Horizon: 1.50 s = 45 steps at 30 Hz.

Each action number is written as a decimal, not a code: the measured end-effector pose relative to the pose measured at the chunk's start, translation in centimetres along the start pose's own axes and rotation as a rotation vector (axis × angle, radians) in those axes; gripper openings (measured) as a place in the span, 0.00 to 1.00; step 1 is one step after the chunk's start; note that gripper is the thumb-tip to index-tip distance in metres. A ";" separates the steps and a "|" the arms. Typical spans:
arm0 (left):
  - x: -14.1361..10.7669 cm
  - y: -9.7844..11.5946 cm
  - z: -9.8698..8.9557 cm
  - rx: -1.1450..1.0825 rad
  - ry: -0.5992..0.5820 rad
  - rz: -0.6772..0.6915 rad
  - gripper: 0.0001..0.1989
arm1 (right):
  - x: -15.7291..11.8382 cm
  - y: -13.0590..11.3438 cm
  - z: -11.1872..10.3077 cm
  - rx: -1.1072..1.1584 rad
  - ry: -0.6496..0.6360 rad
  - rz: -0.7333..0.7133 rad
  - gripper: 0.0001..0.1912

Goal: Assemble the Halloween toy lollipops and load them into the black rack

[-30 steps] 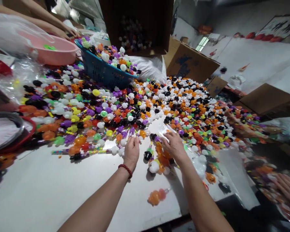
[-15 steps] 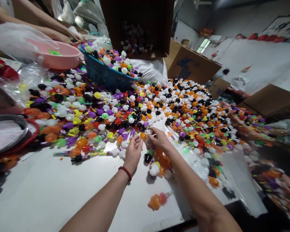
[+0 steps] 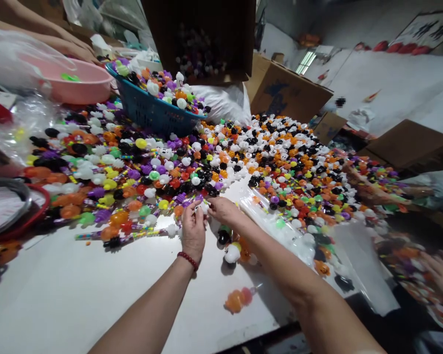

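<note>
My left hand, with a red bead bracelet at the wrist, is closed on a small white piece at the near edge of a large pile of coloured pieces. The fingertips of my right hand pinch the same white piece from the right. Partly under my right forearm lie a black piece and a white one, beside orange ones. Nearer to me, an orange and red piece lies alone on the white table.
A blue basket full of pieces and a pink basin stand behind the pile. Cardboard boxes are farther back. Clear plastic bags lie right of my forearm. Other people's arms reach in at the upper left and right.
My hands have come closer together and shifted slightly left, now meeting at the white piece. The orange piece seen between them before is no longer visible there. The whole view has shifted slightly.
</note>
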State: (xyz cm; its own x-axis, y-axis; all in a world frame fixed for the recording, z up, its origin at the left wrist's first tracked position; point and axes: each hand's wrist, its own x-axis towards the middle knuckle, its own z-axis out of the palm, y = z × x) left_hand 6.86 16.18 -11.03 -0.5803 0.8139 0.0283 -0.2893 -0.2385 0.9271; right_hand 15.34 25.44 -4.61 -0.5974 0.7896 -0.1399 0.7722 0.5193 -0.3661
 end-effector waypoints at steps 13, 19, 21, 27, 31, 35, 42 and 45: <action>-0.7 0.7 0.7 -0.300 -0.234 -0.322 0.19 | -6.6 1.6 -1.3 1.075 0.470 0.152 0.19; -1.0 1.0 0.9 -0.310 -0.319 -0.332 0.19 | -7.9 0.5 -1.5 1.159 0.431 0.147 0.21; -1.1 1.1 0.9 -0.300 -0.341 -0.326 0.19 | -7.9 0.7 -1.6 1.152 0.439 0.144 0.20; -1.6 2.0 1.0 -0.128 -0.391 -0.272 0.18 | -8.0 1.7 -1.6 1.095 0.357 0.146 0.18; -2.0 2.3 1.0 -0.014 -0.357 -0.298 0.20 | -8.2 1.7 -1.3 1.151 0.273 0.170 0.18; -1.9 2.0 0.5 0.121 -0.366 -0.179 0.21 | -8.4 0.9 -0.3 1.188 0.206 0.212 0.17; -1.6 1.4 0.3 0.250 -0.414 -0.036 0.19 | -9.6 2.1 0.8 1.206 0.163 0.189 0.17; -1.4 0.5 0.5 0.330 -0.267 -0.056 0.18 | -10.6 4.8 -0.6 0.946 0.332 0.257 0.19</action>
State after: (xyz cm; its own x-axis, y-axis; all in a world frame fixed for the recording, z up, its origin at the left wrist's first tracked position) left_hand 7.86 15.21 -10.46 -0.3405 0.9398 0.0300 -0.0310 -0.0431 0.9986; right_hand 25.51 19.70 -4.35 -0.2382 0.9652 -0.1076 0.2961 -0.0333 -0.9546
